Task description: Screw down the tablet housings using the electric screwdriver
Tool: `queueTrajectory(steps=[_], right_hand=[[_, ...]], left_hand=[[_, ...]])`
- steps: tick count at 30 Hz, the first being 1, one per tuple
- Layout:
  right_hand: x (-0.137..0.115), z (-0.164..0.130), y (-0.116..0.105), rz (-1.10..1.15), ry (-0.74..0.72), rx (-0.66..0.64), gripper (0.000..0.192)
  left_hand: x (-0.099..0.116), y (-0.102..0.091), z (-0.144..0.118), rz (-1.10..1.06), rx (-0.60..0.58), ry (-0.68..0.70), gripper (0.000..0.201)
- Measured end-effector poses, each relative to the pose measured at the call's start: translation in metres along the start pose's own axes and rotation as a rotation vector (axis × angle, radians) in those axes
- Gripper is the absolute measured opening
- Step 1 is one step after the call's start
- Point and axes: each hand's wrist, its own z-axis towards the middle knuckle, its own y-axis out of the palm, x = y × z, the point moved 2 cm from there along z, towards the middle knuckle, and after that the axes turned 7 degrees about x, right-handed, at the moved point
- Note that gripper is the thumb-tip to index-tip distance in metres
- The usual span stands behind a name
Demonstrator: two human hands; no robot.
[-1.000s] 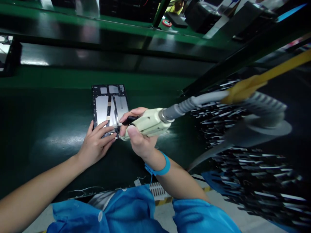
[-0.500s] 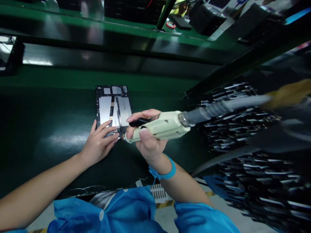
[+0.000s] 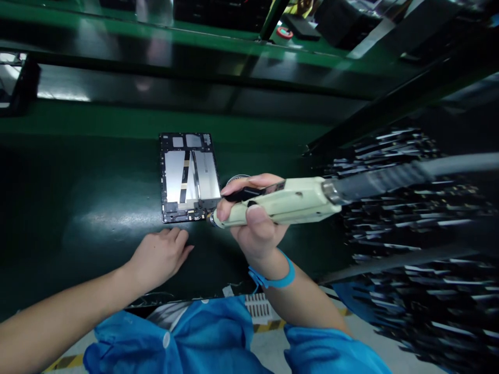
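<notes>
A tablet body point(image 3: 208, 174) with its back off lies on the dark green bench, showing silvery panels and dark ribbon cables. My right hand point(image 3: 257, 223) is wrapped round a pale green electric screwdriver point(image 3: 302, 200) with a black lever. The screwdriver's tip is at the tablet's lower right corner; whether it touches a screw is too small to tell. Just below the tablet's near edge, my left hand point(image 3: 161, 254) rests by the bench, apart from the tablet. Its fingers are loosely bent with the thumb stretched away, and no object shows in them.
A grey cable point(image 3: 382, 179) runs from the screwdriver off to the right. Behind my right hand, a round dish point(image 3: 238, 177) is partly hidden. Stacks of dark, thin parts point(image 3: 424, 296) fill the right side. A green shelf point(image 3: 218, 44) spans the back, with a red round object point(image 3: 284, 32) on it.
My left hand has let go of the tablet's lower edge and drawn back toward me, its fingers bending. The screwdriver stays at the tablet's corner. The whole view has shifted slightly.
</notes>
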Motion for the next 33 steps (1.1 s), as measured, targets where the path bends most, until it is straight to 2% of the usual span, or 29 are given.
queueTrajectory(steps=[4, 8, 15, 19, 24, 30, 33], right_hand=[[0.0, 0.0, 0.0, -0.025, 0.0, 0.009, 0.034], [-0.003, 0.006, -0.003, 0.008, -0.034, 0.054, 0.032], [-0.002, 0.025, -0.02, -0.005, -0.096, 0.165, 0.026], [0.0, 0.031, -0.029, -0.051, -0.102, 0.212, 0.027], [0.003, 0.032, -0.032, -0.05, -0.094, 0.207, 0.027], [0.003, 0.03, -0.03, -0.042, -0.067, 0.202, 0.027], [0.004, 0.03, -0.031, -0.044, -0.063, 0.202, 0.025]], left_hand=[[0.01, 0.012, 0.001, 0.179, -0.07, -0.087, 0.021], [0.014, 0.015, 0.007, 0.25, -0.171, -0.098, 0.015], [0.012, 0.003, 0.031, 0.116, -0.431, -0.214, 0.027], [0.009, -0.005, 0.039, 0.079, -0.447, -0.207, 0.026], [0.004, -0.01, 0.042, 0.067, -0.449, -0.209, 0.023], [0.019, 0.003, 0.028, 0.195, -0.466, -0.163, 0.029], [0.019, 0.004, 0.022, 0.225, -0.474, -0.153, 0.032]])
